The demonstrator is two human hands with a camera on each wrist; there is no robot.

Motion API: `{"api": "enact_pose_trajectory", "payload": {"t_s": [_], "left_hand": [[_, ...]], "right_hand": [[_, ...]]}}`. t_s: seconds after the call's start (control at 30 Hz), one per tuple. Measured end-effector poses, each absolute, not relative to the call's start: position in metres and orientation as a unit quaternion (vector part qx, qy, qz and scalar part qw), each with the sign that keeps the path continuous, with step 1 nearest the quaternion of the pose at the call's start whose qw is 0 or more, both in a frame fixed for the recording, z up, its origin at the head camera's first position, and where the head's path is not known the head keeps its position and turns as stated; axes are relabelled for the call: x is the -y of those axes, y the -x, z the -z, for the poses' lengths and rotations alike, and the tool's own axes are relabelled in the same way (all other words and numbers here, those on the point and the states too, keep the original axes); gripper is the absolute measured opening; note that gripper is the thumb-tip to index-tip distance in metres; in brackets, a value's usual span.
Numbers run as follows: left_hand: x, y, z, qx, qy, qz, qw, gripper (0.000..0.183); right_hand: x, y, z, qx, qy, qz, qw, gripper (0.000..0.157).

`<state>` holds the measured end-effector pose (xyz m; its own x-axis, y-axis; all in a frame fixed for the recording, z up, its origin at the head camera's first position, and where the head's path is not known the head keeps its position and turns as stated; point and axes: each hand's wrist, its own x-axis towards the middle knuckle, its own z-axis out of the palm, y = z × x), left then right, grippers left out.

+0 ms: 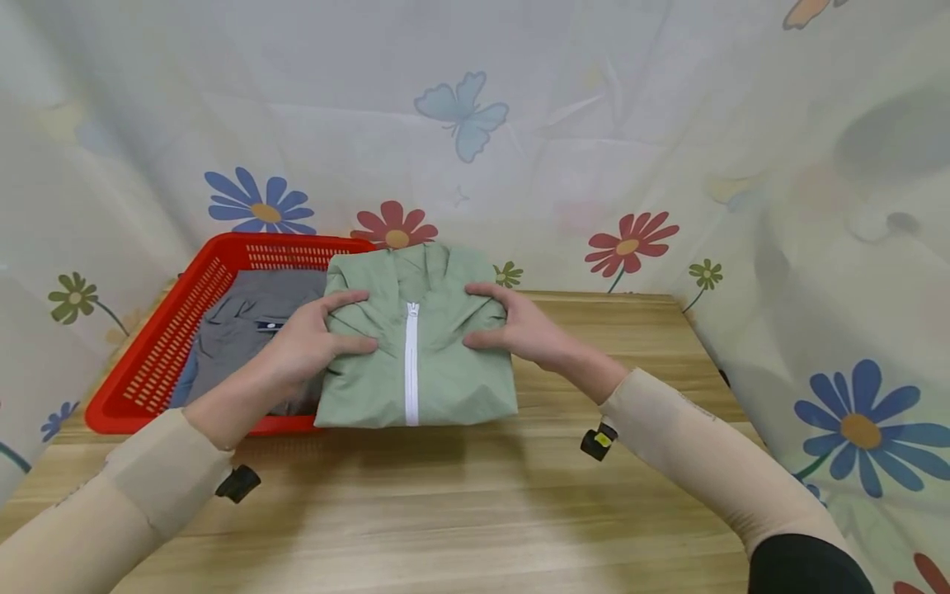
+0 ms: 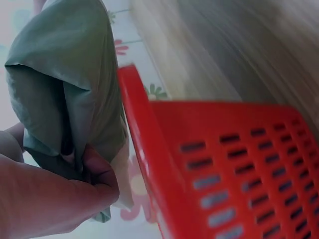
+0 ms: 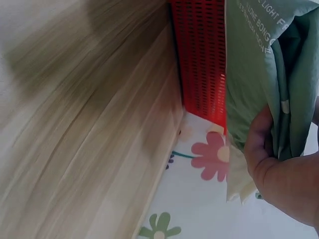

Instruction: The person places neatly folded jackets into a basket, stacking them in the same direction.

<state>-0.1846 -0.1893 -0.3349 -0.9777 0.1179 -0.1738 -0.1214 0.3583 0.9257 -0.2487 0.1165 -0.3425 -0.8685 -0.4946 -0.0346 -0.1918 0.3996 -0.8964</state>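
A folded light green jacket [image 1: 445, 371] with a white zipper is held up above the table, its collar away from me. My left hand [image 1: 312, 334] grips its left side and my right hand [image 1: 519, 326] its right side, thumbs and fingers on the cloth. Folded layers of the jacket [image 2: 65, 45] show at its edge in the left wrist view, pinched by the left hand [image 2: 75, 194]. White lettering marks the underside of the jacket [image 3: 249, 64] in the right wrist view, where the right hand [image 3: 284, 174] pinches the side. The jacket overlaps the red basket's right side in the head view.
The red plastic basket [image 1: 141, 371] stands at the left on the wooden table [image 1: 475, 511], with folded grey clothing [image 1: 245, 330] inside. Its slotted wall [image 2: 224, 149] rises close beside the left hand. A flower-printed curtain [image 1: 564, 157] hangs behind and at both sides.
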Motion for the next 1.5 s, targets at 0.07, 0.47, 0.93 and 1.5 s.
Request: {"api": "enact_pose_trajectory", "payload": {"t_s": [0.07, 0.47, 0.93, 1.5], "left_hand": [[0.196, 0.186, 0.334, -0.821, -0.002, -0.561, 0.105, 0.086], [0.245, 0.201, 0.329, -0.857, 0.000, -0.500, 0.126, 0.089], [0.301, 0.214, 0.321, -0.893, -0.027, -0.425, 0.145, 0.090], [0.374, 0.223, 0.328, -0.912, -0.026, -0.371, 0.172, 0.091]], "right_hand": [[-0.110, 0.250, 0.343, -0.820, 0.207, 0.510, 0.154, 0.075], [-0.064, 0.258, 0.342, -0.819, 0.215, 0.508, 0.160, 0.074], [-0.014, 0.262, 0.340, -0.812, 0.227, 0.517, 0.151, 0.076], [0.042, 0.262, 0.350, -0.766, 0.224, 0.564, 0.214, 0.065]]}}
